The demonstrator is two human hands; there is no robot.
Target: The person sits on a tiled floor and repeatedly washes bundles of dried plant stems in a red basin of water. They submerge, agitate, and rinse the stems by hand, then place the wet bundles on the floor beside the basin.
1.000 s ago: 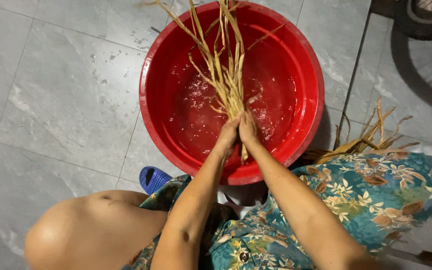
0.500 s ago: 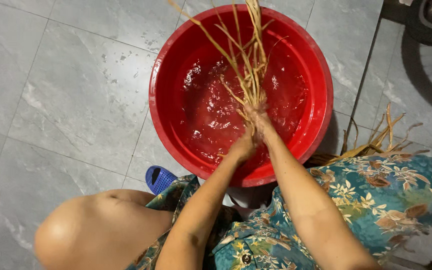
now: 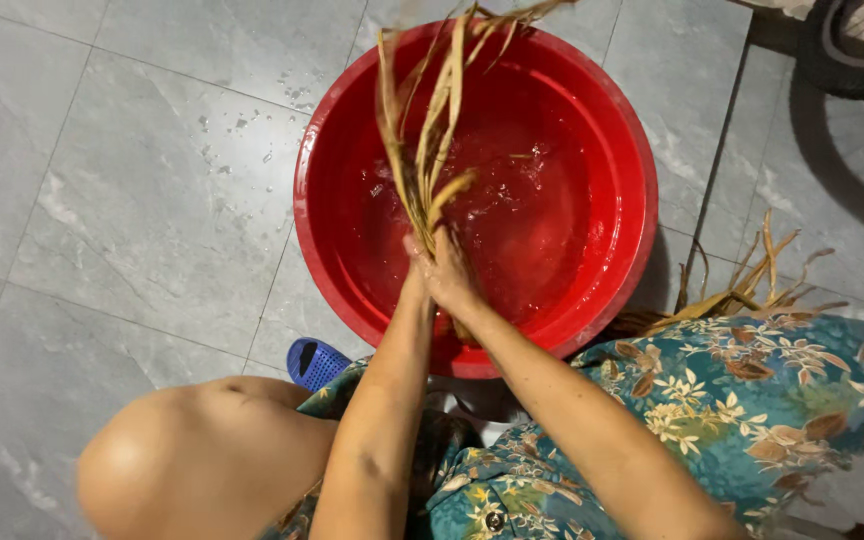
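Note:
A round red basin (image 3: pixel 612 140) with water in it stands on the tiled floor in front of me. Both my hands are clasped together over its near side, around the lower end of a bundle of long dry yellow-brown straw-like stalks (image 3: pixel 427 140). My left hand (image 3: pixel 415 272) is pressed against my right hand (image 3: pixel 455 278), and the stalks fan up and away over the water toward the far rim. The stalk ends inside my hands are hidden.
More dry stalks (image 3: pixel 742 290) lie on the floor right of the basin, beside my floral-patterned lap (image 3: pixel 742 400). A blue sandal (image 3: pixel 315 362) is by my bare knee (image 3: pixel 182 460). A wheel tyre (image 3: pixel 852 60) stands at the top right. Water drops speckle the grey tiles (image 3: pixel 242 125).
The bundle has swung from pointing right-of-centre to leaning left over the water, and my clasped hands shifted slightly along the basin's near side. The water is more stirred.

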